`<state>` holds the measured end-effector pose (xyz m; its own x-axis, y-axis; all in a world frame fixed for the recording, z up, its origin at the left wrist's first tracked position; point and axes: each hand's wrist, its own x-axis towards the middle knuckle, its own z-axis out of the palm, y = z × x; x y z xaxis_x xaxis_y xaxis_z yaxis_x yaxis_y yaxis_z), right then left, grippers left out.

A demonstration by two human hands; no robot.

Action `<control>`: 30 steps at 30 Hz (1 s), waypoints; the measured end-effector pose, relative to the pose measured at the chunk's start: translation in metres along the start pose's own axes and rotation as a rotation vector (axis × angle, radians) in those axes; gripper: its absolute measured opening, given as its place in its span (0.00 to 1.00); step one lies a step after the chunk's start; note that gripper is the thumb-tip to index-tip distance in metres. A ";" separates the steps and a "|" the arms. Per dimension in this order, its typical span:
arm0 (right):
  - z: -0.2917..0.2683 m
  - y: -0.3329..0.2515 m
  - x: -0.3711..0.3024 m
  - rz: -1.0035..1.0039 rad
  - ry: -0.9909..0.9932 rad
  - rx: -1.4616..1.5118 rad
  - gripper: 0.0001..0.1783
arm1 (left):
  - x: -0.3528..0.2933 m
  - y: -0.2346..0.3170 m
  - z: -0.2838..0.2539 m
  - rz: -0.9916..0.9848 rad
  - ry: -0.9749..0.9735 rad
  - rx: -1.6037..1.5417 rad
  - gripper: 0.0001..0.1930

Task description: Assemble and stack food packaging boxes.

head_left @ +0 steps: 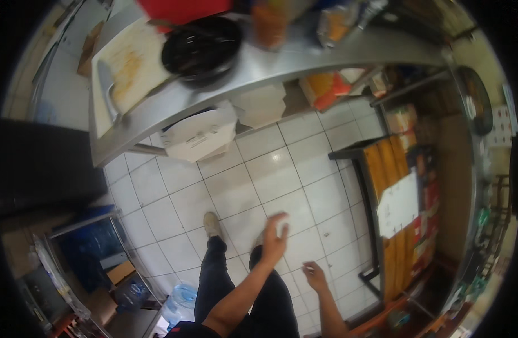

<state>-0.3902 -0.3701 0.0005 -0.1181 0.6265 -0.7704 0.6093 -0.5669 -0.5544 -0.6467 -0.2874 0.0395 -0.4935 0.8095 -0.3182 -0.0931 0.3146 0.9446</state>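
Observation:
My left hand [275, 243] is held out over the tiled floor, in front of my legs. Its fingers curl around a small white thing [282, 226], too blurred to name. Lower and to the right, my right hand [315, 276] hangs over the tiles with its fingers loosely bent and a little apart; nothing shows in it. Neither hand touches the furniture. The nearest piece to the right hand is a wooden-slatted bench [389, 248] with a dark metal frame, and a white sheet of cardboard [398, 205] lies on it.
Across the far side runs a steel counter [304, 62]. A cutting board [135, 73] with a knife [108, 87] and a black pan [202, 53] stand on it. White cardboard boxes [201, 132] sit beneath. Near my left leg is a clear water jug [182, 298], beside a metal rack [84, 228].

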 end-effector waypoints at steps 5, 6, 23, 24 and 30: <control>-0.088 0.165 -0.053 0.130 0.275 -0.064 0.11 | -0.075 -0.035 0.080 0.154 -0.538 0.121 0.13; -0.094 0.185 -0.061 0.243 0.391 -0.031 0.09 | -0.081 -0.044 0.093 0.064 -0.624 0.127 0.13; -0.426 0.125 0.132 -0.145 0.752 -0.163 0.22 | -0.031 -0.100 0.356 -0.520 -0.519 -0.096 0.17; -0.455 0.107 0.152 -0.165 0.800 -0.335 0.25 | -0.030 -0.113 0.375 -0.603 -0.486 -0.133 0.19; -0.593 0.045 0.291 -0.323 0.853 -0.442 0.36 | -0.008 -0.162 0.475 -0.672 -0.512 0.060 0.27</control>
<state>0.0677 0.1040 -0.0624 0.1658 0.9858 -0.0267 0.9031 -0.1627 -0.3974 -0.2173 -0.1094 -0.1486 0.1041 0.5614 -0.8210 -0.1737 0.8231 0.5407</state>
